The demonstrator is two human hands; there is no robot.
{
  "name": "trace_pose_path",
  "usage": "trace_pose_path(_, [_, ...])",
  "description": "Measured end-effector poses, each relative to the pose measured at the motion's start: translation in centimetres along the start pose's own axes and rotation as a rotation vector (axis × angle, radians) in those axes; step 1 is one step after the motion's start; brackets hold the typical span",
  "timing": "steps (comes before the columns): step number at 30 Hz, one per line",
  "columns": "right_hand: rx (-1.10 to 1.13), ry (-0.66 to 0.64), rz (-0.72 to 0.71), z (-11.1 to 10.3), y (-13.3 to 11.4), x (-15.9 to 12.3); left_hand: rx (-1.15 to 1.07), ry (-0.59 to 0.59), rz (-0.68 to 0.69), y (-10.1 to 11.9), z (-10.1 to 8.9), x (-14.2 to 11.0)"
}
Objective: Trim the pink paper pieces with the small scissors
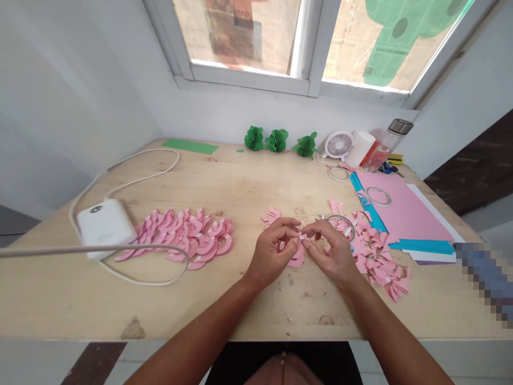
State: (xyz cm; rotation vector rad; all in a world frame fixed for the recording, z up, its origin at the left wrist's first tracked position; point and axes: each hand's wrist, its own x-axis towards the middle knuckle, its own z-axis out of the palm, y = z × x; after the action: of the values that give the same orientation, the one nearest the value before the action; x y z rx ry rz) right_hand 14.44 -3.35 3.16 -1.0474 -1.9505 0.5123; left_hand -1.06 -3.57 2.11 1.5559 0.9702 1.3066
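My left hand [274, 248] and my right hand [331, 248] meet over the middle of the table. Both pinch a small piece of pink paper [300, 236] between their fingertips; the fingers hide most of it. Just below the pinch, a curved pink paper cutout [296, 261] shows between the hands. Behind my left hand lie more pink paper pieces [272, 213]. A roll of tape [348, 218] stands beside my right hand, next to a heap of pink paper scraps [379, 256].
Left of my hands spreads a pile of curved pink cutouts [188, 235]. A white power bank [106, 227] with a looping cable lies farther left. Green paper ornaments [276, 140], a small fan [339, 145] and a glass bottle [387, 149] stand at the back. Pink sheets [412, 214] lie right.
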Motion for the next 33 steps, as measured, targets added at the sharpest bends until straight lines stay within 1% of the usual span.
trace_pose_path(4, [-0.05, 0.004, -0.057, 0.15, 0.16, -0.07, 0.036, 0.002, 0.022, 0.09, -0.03, -0.01])
trace_pose_path(8, [-0.113, 0.063, -0.116, 0.07, 0.06, 0.02, 0.087, 0.02, 0.038, 0.07, -0.03, -0.04])
trace_pose_path(11, [-0.163, 0.116, -0.186, -0.01, 0.04, 0.1, 0.125, 0.037, 0.039, 0.02, -0.02, -0.13])
trace_pose_path(16, [-0.232, 0.129, -0.257, 0.15, 0.2, 0.13, 0.176, 0.067, 0.047, 0.09, 0.08, -0.33])
trace_pose_path(24, [-0.277, 0.116, -0.3, 0.32, 0.29, 0.17, 0.225, 0.091, 0.105, 0.04, 0.16, -0.29])
trace_pose_path(28, [-0.292, 0.119, -0.31, 0.33, 0.18, 0.13, 0.236, 0.092, 0.112, 0.08, 0.23, -0.33])
trace_pose_path(33, [-0.281, 0.116, -0.284, 0.54, 0.03, 0.09, 0.238, 0.084, 0.128, 0.1, 0.32, -0.38])
